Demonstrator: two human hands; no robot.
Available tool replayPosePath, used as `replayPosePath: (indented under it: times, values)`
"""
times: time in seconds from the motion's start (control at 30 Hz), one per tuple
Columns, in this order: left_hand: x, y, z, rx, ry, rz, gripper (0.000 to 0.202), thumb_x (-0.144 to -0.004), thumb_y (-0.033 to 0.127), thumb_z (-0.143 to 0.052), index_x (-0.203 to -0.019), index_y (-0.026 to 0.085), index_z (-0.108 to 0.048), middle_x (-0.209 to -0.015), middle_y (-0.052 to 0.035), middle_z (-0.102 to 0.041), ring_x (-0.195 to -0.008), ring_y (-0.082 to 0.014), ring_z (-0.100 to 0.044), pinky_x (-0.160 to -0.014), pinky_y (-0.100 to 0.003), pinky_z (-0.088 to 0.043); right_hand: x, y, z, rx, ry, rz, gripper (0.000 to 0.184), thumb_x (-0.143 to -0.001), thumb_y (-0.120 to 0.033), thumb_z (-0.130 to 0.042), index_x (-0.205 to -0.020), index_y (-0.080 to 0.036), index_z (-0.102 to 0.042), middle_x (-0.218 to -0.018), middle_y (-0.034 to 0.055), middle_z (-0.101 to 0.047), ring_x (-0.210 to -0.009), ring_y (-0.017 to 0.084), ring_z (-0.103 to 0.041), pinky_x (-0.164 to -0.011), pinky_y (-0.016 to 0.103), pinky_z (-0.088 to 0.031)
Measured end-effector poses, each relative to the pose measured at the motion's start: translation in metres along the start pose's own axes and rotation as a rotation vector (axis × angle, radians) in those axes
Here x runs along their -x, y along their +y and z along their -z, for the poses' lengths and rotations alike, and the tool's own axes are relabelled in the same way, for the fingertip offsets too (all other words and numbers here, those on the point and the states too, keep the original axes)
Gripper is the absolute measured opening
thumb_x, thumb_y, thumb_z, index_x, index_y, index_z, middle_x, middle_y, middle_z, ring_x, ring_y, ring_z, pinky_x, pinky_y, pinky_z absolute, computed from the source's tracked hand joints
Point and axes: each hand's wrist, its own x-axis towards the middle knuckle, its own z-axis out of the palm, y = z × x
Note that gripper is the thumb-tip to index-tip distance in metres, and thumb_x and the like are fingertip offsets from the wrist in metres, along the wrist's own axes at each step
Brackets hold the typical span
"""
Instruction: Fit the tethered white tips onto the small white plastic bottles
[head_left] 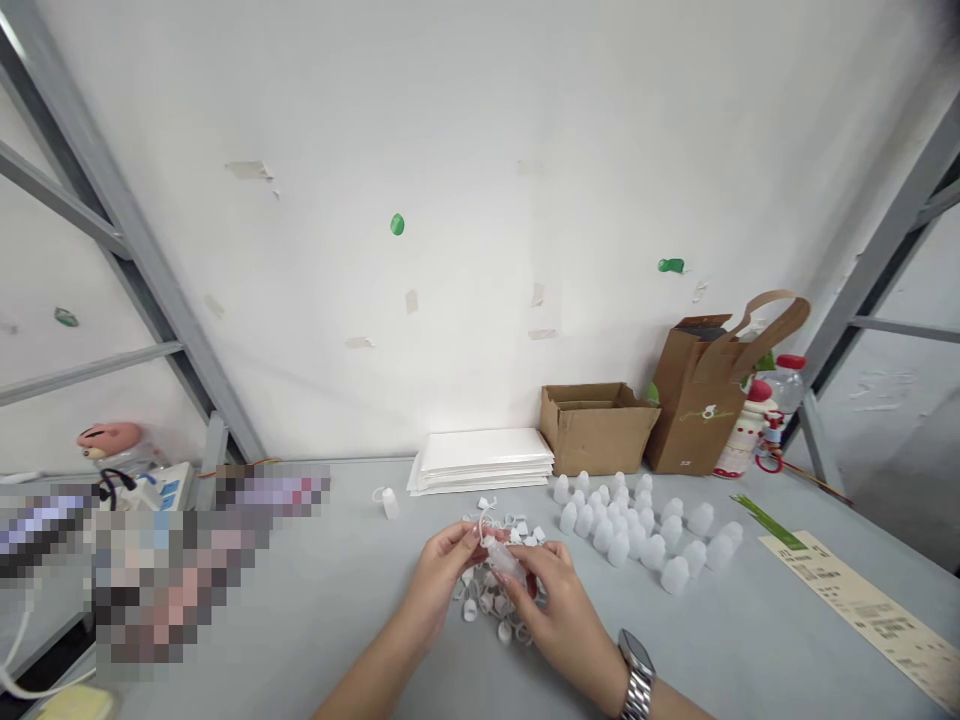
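Bottle (507, 560), small and clear, held just above the table (337, 620) between both hands. The right hand (556, 608), a watch (637, 672) on its wrist, closes around the bottle's body, and the left hand (448, 562) pinches its upper end. Beneath lies a heap of white caps (487, 600). Right of it stands a cluster of frosted bottles (637, 528); whether they hold anything cannot be told. Farther back are a stack of white sheets (484, 458), an open cardboard box (596, 428) with its inside hidden, and a paper bag (697, 405) against the wall.
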Motion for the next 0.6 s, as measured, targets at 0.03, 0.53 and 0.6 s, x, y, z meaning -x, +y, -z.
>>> replayPosePath:
  times: [0.03, 0.53, 0.6]
  values:
    - [0.001, 0.002, -0.001, -0.004, -0.011, -0.003, 0.03, -0.073, 0.042, -0.058, -0.082, 0.015, -0.067, -0.094, -0.0098, -0.069, -0.095, -0.0241, -0.059, -0.09, -0.036, -0.038, 0.0, 0.001, -0.001, 0.009, 0.022, -0.007, 0.016, -0.084, -0.03, -0.049, -0.094, -0.021, -0.057, -0.071, 0.0014, -0.062, -0.067, 0.018, -0.051, -0.067, 0.031, -0.04]
    - [0.007, 0.005, -0.013, 0.18, -0.02, 0.002, 0.034, -0.07, 0.04, -0.062, -0.09, 0.014, -0.068, -0.102, -0.0117, -0.067, -0.106, -0.0263, -0.054, -0.097, -0.038, -0.033, -0.005, -0.002, -0.003, 0.418, 0.277, 0.321, 0.016, -0.086, -0.019, -0.044, -0.099, -0.016, -0.055, -0.072, 0.0035, -0.064, -0.067, 0.017, -0.056, -0.072, 0.035, -0.033]
    - [0.006, 0.004, -0.012, 0.157, -0.005, 0.01, 0.031, -0.07, 0.039, -0.063, -0.088, 0.014, -0.068, -0.102, -0.012, -0.067, -0.105, -0.0261, -0.054, -0.096, -0.038, -0.034, -0.004, -0.005, -0.002, 0.394, 0.248, 0.299, 0.017, -0.086, -0.019, -0.045, -0.101, -0.016, -0.054, -0.075, 0.004, -0.065, -0.068, 0.017, -0.057, -0.072, 0.034, -0.033]
